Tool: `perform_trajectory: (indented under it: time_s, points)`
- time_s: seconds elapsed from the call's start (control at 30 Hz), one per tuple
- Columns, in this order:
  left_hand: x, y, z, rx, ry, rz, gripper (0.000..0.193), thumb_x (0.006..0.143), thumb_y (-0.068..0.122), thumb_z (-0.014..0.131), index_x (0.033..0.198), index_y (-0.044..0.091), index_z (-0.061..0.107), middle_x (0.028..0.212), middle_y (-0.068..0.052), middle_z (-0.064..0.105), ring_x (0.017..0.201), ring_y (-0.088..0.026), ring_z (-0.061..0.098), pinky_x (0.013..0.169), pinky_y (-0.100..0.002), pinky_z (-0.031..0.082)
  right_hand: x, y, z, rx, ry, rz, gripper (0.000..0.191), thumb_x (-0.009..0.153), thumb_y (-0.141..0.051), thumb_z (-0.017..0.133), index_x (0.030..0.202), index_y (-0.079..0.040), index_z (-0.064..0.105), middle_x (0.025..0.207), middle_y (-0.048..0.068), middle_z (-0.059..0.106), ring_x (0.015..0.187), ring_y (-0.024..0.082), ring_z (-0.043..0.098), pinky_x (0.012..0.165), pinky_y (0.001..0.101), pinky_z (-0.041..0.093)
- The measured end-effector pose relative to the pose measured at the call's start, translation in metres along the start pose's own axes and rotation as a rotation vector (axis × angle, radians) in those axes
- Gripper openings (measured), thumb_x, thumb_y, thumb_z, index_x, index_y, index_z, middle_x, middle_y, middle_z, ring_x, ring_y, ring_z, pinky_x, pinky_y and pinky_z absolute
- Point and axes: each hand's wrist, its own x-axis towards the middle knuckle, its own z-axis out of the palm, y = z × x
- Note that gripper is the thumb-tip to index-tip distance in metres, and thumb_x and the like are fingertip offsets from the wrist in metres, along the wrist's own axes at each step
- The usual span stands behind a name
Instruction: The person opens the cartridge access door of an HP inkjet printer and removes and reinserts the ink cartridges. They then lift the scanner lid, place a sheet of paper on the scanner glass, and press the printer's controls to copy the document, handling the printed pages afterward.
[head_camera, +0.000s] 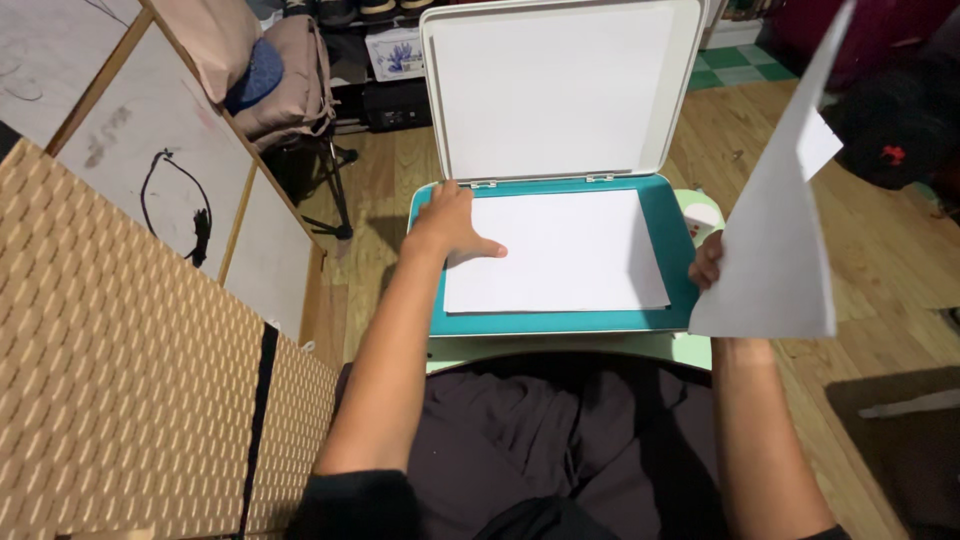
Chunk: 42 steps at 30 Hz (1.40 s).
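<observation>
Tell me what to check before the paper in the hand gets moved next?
1. Lid of the teal case is up: ok.
2. White sheet lies flat in the case: ok.
3. Left hand presses the sheet's left edge: ok.
4. Right hand grips the raised paper at its lower left edge: ok.
5. Raised paper is flat: not ok, its top corner bends over.
6. More sheets under the flat one: cannot tell.

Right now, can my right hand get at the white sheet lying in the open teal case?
Probably not freely: the right hand is beside the sheet, but it holds up other paper. The left hand already rests on it.
</observation>
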Motion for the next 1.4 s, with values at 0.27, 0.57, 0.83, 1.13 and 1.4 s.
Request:
perform_trajectory:
  time_s: [0.27, 0.57, 0.83, 1.13, 1.4]
  points:
    - [0.012, 0.025, -0.018, 0.096, -0.100, -0.080, 0.106, 0.055, 0.047, 0.099, 0.132, -0.009, 0.053, 0.144, -0.024, 0.049, 0.132, -0.036, 0.054, 0.104, -0.040, 0.052, -0.005, -0.001, 0.007, -0.087, 0.088, -0.067, 0.012, 0.110, -0.025, 0.053, 0.112, -0.013, 0.053, 0.081, 0.003, 0.050, 0.059, 0.012, 0.044, 0.047, 0.0267, 0.032]
    - [0.011, 0.034, -0.023, -0.055, -0.208, -0.028, 0.074, 0.059, 0.032, 0.095, 0.123, 0.006, 0.069, 0.119, -0.013, 0.073, 0.109, -0.029, 0.070, 0.093, -0.039, 0.055, 0.002, -0.002, 0.002, -0.257, 0.220, 0.005, 0.014, 0.109, -0.019, 0.052, 0.119, -0.009, 0.052, 0.073, 0.002, 0.049, 0.049, 0.010, 0.041, 0.042, 0.0264, 0.033]
    - [0.006, 0.005, -0.012, -0.477, -0.015, 0.226, 0.051, 0.077, 0.016, 0.081, 0.126, 0.009, 0.071, 0.112, -0.012, 0.077, 0.100, -0.023, 0.073, 0.091, -0.036, 0.055, -0.001, -0.002, 0.005, -0.287, 0.257, -0.046, 0.026, 0.109, -0.013, 0.052, 0.132, -0.004, 0.057, 0.103, 0.006, 0.068, 0.077, 0.014, 0.061, 0.066, 0.0295, 0.049]
    - [-0.075, -0.087, 0.045, -1.877, 0.589, 0.080, 0.058, 0.091, 0.002, 0.065, 0.145, -0.006, 0.046, 0.137, -0.019, 0.061, 0.122, -0.032, 0.063, 0.102, -0.044, 0.052, 0.019, -0.036, 0.019, -0.303, 0.207, -0.506, 0.018, 0.116, -0.004, 0.056, 0.132, 0.004, 0.062, 0.127, 0.010, 0.068, 0.113, 0.016, 0.064, 0.104, 0.0313, 0.052]
    - [-0.122, -0.096, 0.080, -2.152, 0.601, 0.073, 0.057, 0.095, 0.006, 0.062, 0.148, -0.003, 0.045, 0.135, -0.016, 0.059, 0.122, -0.032, 0.059, 0.098, -0.045, 0.048, -0.038, -0.041, 0.130, -1.409, -0.171, -0.796, 0.056, 0.073, 0.016, 0.057, 0.123, -0.006, 0.071, 0.123, 0.016, 0.066, 0.118, 0.037, 0.064, 0.102, 0.0502, 0.047]
